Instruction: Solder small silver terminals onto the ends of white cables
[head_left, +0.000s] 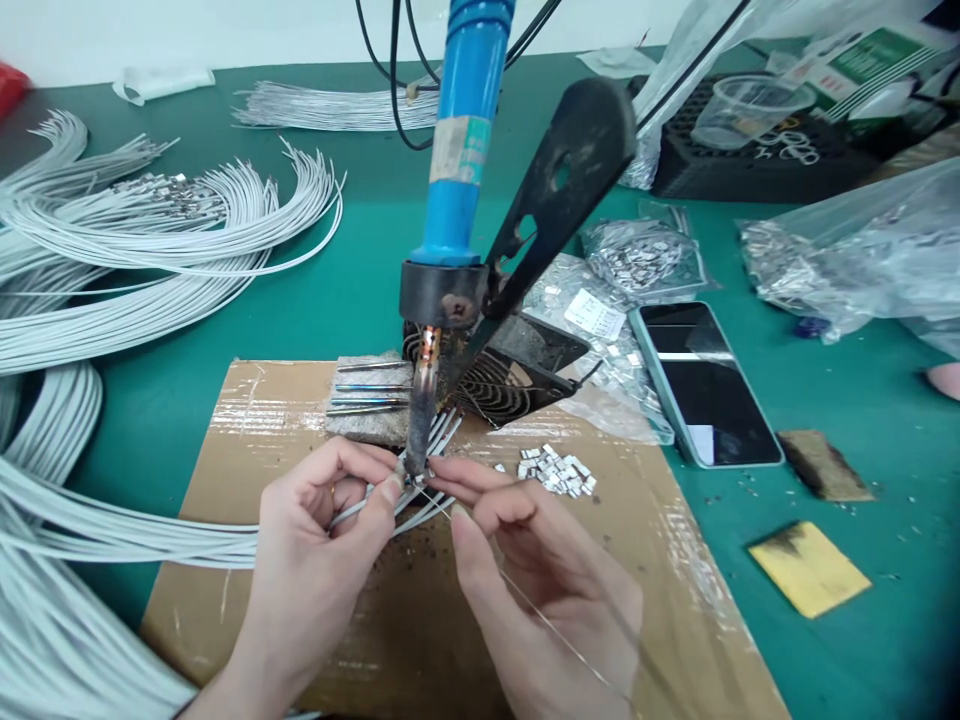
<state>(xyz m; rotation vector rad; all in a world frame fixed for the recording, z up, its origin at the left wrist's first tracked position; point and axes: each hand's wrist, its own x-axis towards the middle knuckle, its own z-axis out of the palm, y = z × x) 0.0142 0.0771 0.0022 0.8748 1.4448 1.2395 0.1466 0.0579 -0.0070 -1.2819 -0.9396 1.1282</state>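
My left hand (326,530) is closed around a bunch of white wires (202,540), its thumb and forefinger pinched by the iron's tip. A blue soldering iron (463,150) is held tip down in a black metal bracket (555,190), its dark tip between my two hands. My right hand (532,570) pinches a thin strand of solder wire (551,628), whose end reaches the tip. Something small and shiny sits under the tip, mostly hidden by my fingers. A pile of small silver metal pieces (556,470) lies just beyond my right hand.
Under my hands is a cardboard sheet (247,420). A grey block with metal rods (367,400) and a black fan (502,375) stand behind the tip. Wire bundles (150,240) fill the left. A phone (709,380), a yellow sponge (810,568) and plastic bags (645,255) lie right.
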